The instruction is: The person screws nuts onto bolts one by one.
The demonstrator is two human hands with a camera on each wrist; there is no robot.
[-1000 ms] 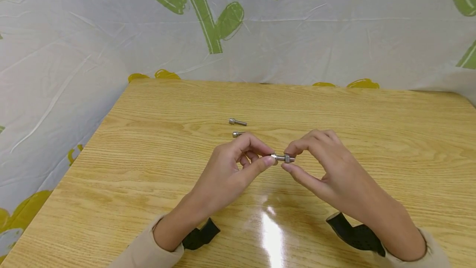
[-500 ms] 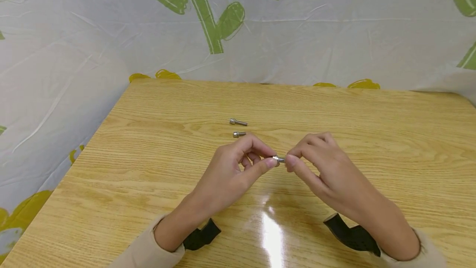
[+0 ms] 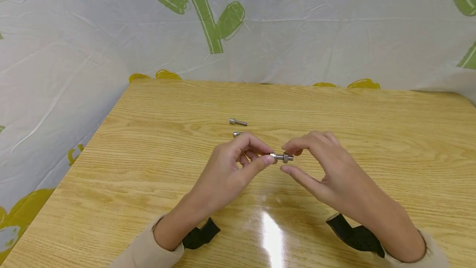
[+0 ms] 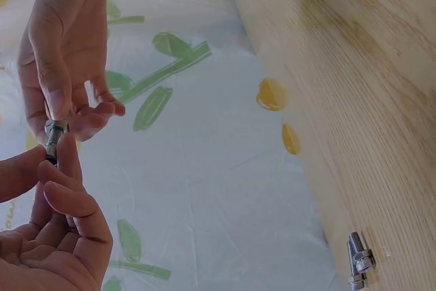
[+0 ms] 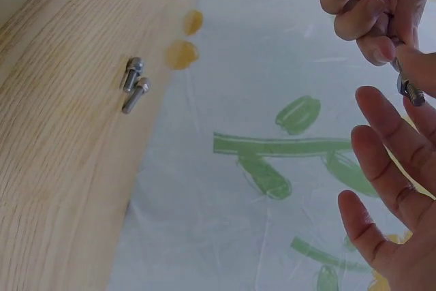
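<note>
My left hand [image 3: 232, 173] pinches the head end of a metal bolt [image 3: 279, 157] between thumb and index finger. The bolt lies level above the table, its threaded end toward the right. A hex nut [image 3: 285, 158] sits partway along the thread, with some thread showing beyond it. My right hand [image 3: 327, 166] is around this end, thumb below the nut and index finger above, parted from each other. The right wrist view shows the nut [image 5: 402, 85] near spread right fingers [image 5: 381, 161].
Two more metal bolts lie on the wooden table [image 3: 148, 156] beyond my left hand: a farther bolt [image 3: 238, 122] and a nearer bolt [image 3: 237, 134], partly hidden by that hand. A white sheet [image 3: 290, 44] with plant prints hangs behind the table.
My right thumb and index finger closed over the nut end half a second ago and have now parted again, uncovering the nut. The left hand keeps its pinch on the bolt.
</note>
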